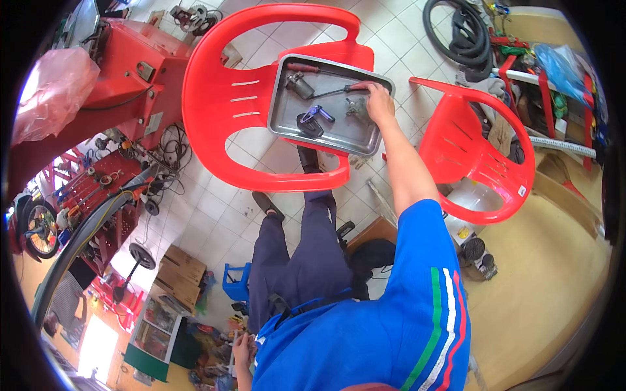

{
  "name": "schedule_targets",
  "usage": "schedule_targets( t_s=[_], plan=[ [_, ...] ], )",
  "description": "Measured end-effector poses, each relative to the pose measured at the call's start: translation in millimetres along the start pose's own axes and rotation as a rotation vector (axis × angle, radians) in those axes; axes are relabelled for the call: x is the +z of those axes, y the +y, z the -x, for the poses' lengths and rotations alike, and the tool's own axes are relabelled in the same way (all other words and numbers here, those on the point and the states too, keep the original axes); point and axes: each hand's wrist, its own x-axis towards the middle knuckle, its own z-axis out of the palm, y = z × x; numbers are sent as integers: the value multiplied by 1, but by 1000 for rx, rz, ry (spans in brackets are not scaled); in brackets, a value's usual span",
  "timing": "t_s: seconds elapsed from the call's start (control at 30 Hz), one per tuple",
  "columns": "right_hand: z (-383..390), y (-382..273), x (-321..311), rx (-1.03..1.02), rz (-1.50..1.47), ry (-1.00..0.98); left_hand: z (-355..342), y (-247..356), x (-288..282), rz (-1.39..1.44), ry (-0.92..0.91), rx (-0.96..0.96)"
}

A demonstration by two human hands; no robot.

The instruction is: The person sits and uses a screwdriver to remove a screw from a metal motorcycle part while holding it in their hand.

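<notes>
One red plastic armchair [203,98] bears one grey metal tray [345,138], over which the right hand [380,101] grips one red-handled screwdriver [357,86], shank inside the tray near one grey cylindrical part [299,85]; the left hand [242,352], near the waist, shows no readable grip.

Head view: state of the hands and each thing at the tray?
Red armchair: upright
Metal tray: on armchair, loaded
Left screwdriver: lying untouched
Right screwdriver: touched at handle
Right hand: on handle, grip unclear
Left hand: fingers bent, contents unclear
Purple part, black part: lying untouched
Metal cylinder: lying untouched
Bulky metal part: by right hand
</notes>
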Motion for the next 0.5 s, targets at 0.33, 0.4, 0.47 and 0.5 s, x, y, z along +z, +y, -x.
schedule_targets(
  t_s=[0.33,0.4,0.47,0.5],
  plan=[
    [-47,21,35,-358,408,205,29,-7,46,-73,28,-92],
    [-50,19,35,-350,447,145,29,-6,49,-51,39,-74],
    [-52,16,32,-339,474,87,29,2,56,-38,51,-71],
    [-51,17,29,-344,451,86,29,3,56,-9,42,-68]
  ],
)
